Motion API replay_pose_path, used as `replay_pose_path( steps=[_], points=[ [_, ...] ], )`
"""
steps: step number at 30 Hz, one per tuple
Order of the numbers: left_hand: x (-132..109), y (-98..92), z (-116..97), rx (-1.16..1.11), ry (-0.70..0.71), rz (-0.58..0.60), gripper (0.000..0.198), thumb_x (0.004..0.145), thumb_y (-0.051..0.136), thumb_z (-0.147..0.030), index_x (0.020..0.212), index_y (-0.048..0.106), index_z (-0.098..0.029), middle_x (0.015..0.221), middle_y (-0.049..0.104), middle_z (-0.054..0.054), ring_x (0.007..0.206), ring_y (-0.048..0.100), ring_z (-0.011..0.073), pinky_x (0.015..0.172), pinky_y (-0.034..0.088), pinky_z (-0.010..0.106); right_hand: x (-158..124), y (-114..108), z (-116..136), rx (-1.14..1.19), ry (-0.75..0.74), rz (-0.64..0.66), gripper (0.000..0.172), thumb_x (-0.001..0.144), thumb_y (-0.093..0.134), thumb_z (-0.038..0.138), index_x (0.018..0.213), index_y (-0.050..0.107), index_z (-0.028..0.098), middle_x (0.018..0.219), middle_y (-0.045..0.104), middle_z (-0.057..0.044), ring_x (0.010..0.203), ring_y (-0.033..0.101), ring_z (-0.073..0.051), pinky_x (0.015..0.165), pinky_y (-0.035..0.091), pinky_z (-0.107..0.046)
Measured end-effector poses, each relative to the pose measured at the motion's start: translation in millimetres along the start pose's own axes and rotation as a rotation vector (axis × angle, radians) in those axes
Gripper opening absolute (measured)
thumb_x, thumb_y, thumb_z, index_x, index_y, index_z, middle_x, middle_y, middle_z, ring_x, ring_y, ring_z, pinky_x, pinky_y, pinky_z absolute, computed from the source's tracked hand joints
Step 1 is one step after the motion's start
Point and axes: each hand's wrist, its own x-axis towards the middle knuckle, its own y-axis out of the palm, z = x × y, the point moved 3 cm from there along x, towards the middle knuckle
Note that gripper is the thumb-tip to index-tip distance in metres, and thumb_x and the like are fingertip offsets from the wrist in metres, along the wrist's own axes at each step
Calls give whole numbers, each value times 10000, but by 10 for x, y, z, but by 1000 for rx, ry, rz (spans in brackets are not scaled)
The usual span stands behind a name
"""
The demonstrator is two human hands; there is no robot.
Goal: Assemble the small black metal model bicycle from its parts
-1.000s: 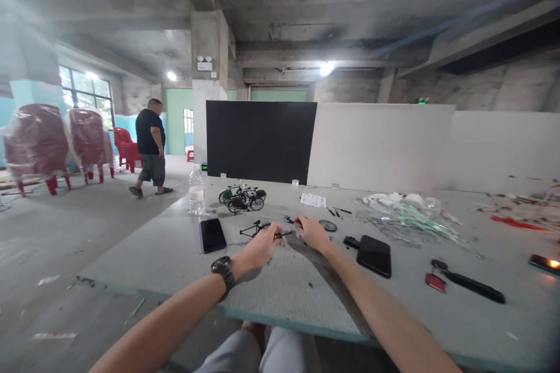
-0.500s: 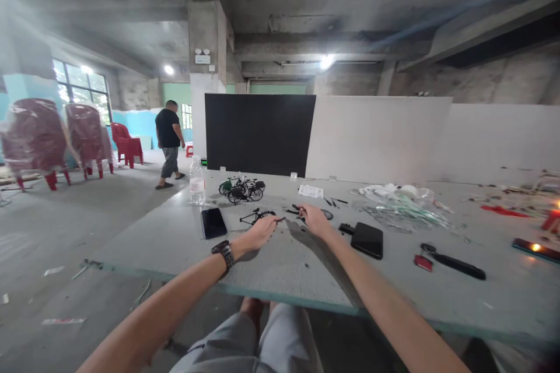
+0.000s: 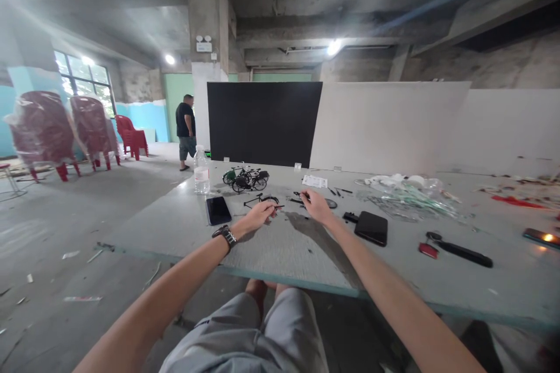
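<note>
My left hand (image 3: 259, 215), with a watch on the wrist, is closed on a thin dark rod-like part (image 3: 279, 206) that sticks out past the fingertips. Just behind it lies a small black bicycle frame (image 3: 252, 200), partly hidden by the hand. My right hand (image 3: 317, 207) is held in a pinch above the small dark parts (image 3: 297, 200) on the table; what is between its fingertips is too small to make out. A small wheel (image 3: 331, 203) lies beside the right hand. Finished-looking miniature bicycles (image 3: 250, 182) stand farther back.
On the table (image 3: 262, 250) are a water bottle (image 3: 202, 172), a phone (image 3: 218, 210), a paper slip (image 3: 315, 181), a black flat box (image 3: 371, 228), a black-handled tool (image 3: 464, 253) and a plastic-wrapped heap (image 3: 406, 195). A person (image 3: 186, 128) walks behind, near stacked red chairs (image 3: 132, 137).
The view has tilted down slightly. My hands stay over nearly the same spots, the left still with the thin part. The person in the background has walked to the right, towards the pillar.
</note>
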Motion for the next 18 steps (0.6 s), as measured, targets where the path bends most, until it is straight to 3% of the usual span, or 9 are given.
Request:
replay_pose_path(
  steps=[12, 18],
  points=[
    [-6, -20, -7, -50, -84, 47, 295, 953, 572, -333, 1112, 700, -120, 941, 696, 87, 826, 654, 158, 755, 528, 276, -7, -7, 49, 19, 5, -8, 267, 1025, 432, 300, 1093, 645, 153, 1042, 736, -150, 877, 677, -248, 721, 461, -301],
    [-8, -2, 62, -224, -99, -31, 255, 938, 638, -327, 1086, 648, -120, 994, 714, 109, 876, 676, 154, 810, 531, 294, -32, -6, 115, 71, -6, 53, 263, 1017, 441, 285, 1141, 627, 147, 941, 755, -126, 767, 677, -233, 684, 465, -306]
  ],
)
